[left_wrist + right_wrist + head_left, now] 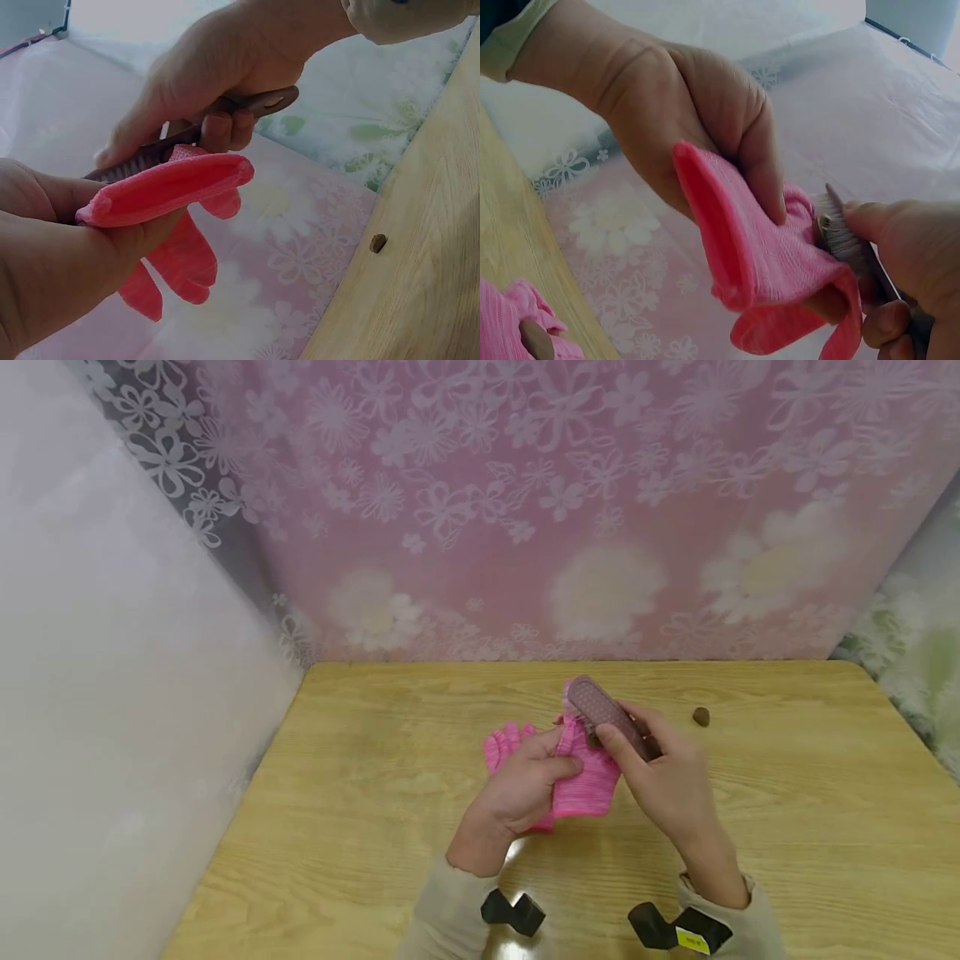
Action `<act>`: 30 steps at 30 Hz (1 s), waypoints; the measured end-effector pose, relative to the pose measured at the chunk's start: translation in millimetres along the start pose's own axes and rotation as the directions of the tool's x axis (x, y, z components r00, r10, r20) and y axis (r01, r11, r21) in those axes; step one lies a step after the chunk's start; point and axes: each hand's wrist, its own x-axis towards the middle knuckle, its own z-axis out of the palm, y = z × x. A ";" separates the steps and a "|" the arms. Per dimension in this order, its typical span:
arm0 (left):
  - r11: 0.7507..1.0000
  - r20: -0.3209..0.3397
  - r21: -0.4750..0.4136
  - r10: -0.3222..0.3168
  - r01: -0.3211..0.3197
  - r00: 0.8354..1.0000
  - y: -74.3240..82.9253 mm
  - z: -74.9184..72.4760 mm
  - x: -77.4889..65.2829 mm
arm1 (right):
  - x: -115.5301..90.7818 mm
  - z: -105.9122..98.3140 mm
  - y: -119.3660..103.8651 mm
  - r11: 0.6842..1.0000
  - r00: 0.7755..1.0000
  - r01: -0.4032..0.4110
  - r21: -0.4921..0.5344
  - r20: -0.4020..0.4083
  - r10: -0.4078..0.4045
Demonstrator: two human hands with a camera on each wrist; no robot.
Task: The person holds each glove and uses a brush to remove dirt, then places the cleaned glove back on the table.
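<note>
My left hand (517, 789) grips a pink striped knit glove (588, 783) near its cuff, the thumb on top of the fabric. The cuff opening faces the camera in the left wrist view, with the glove's fingers hanging below. My right hand (678, 777) holds a brownish-purple brush (603, 708) with a dotted back, thumb and fingers round its handle. In the right wrist view the brush's bristles (844, 236) meet the glove, and a small dark, shiny lump shows between them. A second pink glove (501, 745) lies on the table, partly hidden behind my left hand.
A small brown lump (701, 717) sits on the wooden table (360, 827), right of the brush. Another brown lump (536, 340) shows against the lying glove in the right wrist view. Flower-patterned pink sheeting (480, 560) rises behind the table, white sheeting (135, 652) at left.
</note>
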 end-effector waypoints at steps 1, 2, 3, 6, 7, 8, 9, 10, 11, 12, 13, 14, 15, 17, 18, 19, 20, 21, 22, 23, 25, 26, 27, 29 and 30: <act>1.000 0.009 0.007 -0.006 0.006 1.000 0.3 0.7 0.6 | 0.1 -1.3 2.2 1.000 1.000 -0.018 -0.011 -0.020 0.018; 1.000 0.015 0.015 -0.015 0.015 1.000 0.3 1.3 0.8 | 0.4 -2.6 4.8 0.999 0.999 -0.035 -0.023 -0.036 0.034; 0.999 0.016 0.022 -0.024 0.024 1.000 0.2 1.8 0.8 | 0.8 -4.1 7.7 0.998 0.998 -0.049 -0.038 -0.050 0.047; 0.998 0.018 0.021 -0.051 0.051 0.999 -0.9 2.9 -0.2 | 1.4 -8.4 16.3 0.993 0.994 -0.085 -0.082 -0.079 0.078; 0.998 0.018 0.014 -0.057 0.057 0.998 -1.5 3.0 -0.6 | 1.6 -9.6 18.7 0.991 0.993 -0.094 -0.094 -0.085 0.086; 0.998 0.014 0.007 -0.063 0.063 0.998 -2.2 3.1 -1.0 | 1.5 -10.7 20.4 0.990 0.992 -0.101 -0.102 -0.084 0.093; 0.998 0.014 -0.001 -0.066 0.066 0.998 -2.8 3.1 -1.3 | 1.3 -11.5 21.4 0.989 0.992 -0.104 -0.108 -0.082 0.096; 0.998 0.016 -0.011 -0.069 0.069 0.998 -3.4 3.1 -1.6 | 1.1 -12.0 21.5 0.989 0.993 -0.102 -0.105 -0.076 0.095; 0.997 0.013 -0.020 -0.070 0.070 0.997 -3.7 2.9 -1.9 | 1.0 -12.4 21.2 0.990 0.993 -0.101 -0.101 -0.067 0.094; 0.997 0.006 -0.029 -0.073 0.073 0.997 -3.7 2.9 -2.3 | 1.0 -12.5 20.3 0.990 0.994 -0.094 -0.102 -0.059 0.089; 0.997 -0.002 -0.038 -0.075 0.075 0.997 -3.7 2.6 -2.5 | 1.3 -12.7 19.7 0.990 0.995 -0.089 -0.106 -0.052 0.084; 0.996 -0.013 -0.043 -0.077 0.076 0.997 -3.5 2.5 -2.7 | 1.7 -12.8 18.8 0.991 0.995 -0.087 -0.106 -0.047 0.082; 0.996 -0.025 -0.050 -0.079 0.077 0.997 -3.1 2.3 -2.9 | 2.2 -13.2 18.1 0.990 0.995 -0.091 -0.109 -0.045 0.086; 0.996 -0.042 -0.063 -0.073 0.070 0.996 -2.5 1.7 -3.0 | 3.5 -15.1 16.5 0.989 0.995 -0.098 -0.110 -0.048 0.093; 0.995 -0.046 -0.070 -0.068 0.065 0.997 -1.9 1.5 -2.9 | 3.9 -16.6 15.0 0.988 0.993 -0.108 -0.107 -0.049 0.103; 0.995 -0.049 -0.077 -0.065 0.061 0.997 -1.7 1.2 -2.7 | 4.4 -18.3 13.2 0.988 0.992 -0.116 -0.102 -0.050 0.112; 0.995 -0.055 -0.085 -0.063 0.058 0.997 -0.9 1.1 -2.7 | 4.7 -20.2 10.6 0.988 0.991 -0.126 -0.089 -0.051 0.121; 0.994 -0.058 -0.092 -0.059 0.054 0.997 -0.5 1.0 -2.3 | 4.6 -21.9 7.8 0.988 0.991 -0.129 -0.082 -0.052 0.125; 0.994 -0.061 -0.096 -0.055 0.049 0.997 0.0 1.0 -2.0 | 4.5 -23.1 4.7 0.990 0.992 -0.121 -0.075 -0.050 0.118; 0.994 -0.065 -0.099 -0.051 0.045 0.997 0.6 1.2 -1.5 | 4.2 -23.5 1.6 0.992 0.994 -0.109 -0.066 -0.040 0.106; 0.994 -0.069 -0.098 -0.047 0.040 0.997 0.9 1.9 -0.5 | 2.9 -22.2 -5.1 0.996 0.997 -0.070 -0.052 0.003 0.071; 0.995 -0.064 -0.096 -0.037 0.031 0.997 1.0 2.6 0.3 | 2.0 -20.5 -7.9 0.998 0.998 -0.043 -0.054 0.034 0.045; 0.996 -0.052 -0.092 -0.024 0.019 0.998 0.8 3.1 1.3 | 1.2 -18.0 -10.0 0.998 0.998 -0.013 -0.063 0.067 0.018; 0.997 -0.025 -0.079 0.000 -0.002 1.000 0.2 4.3 2.7 | 0.2 -12.6 -13.0 0.997 0.993 0.030 -0.075 0.120 -0.021; 0.997 -0.013 -0.073 0.011 -0.012 1.000 -0.2 4.9 3.2 | 0.0 -10.2 -13.7 0.996 0.991 0.037 -0.082 0.130 -0.026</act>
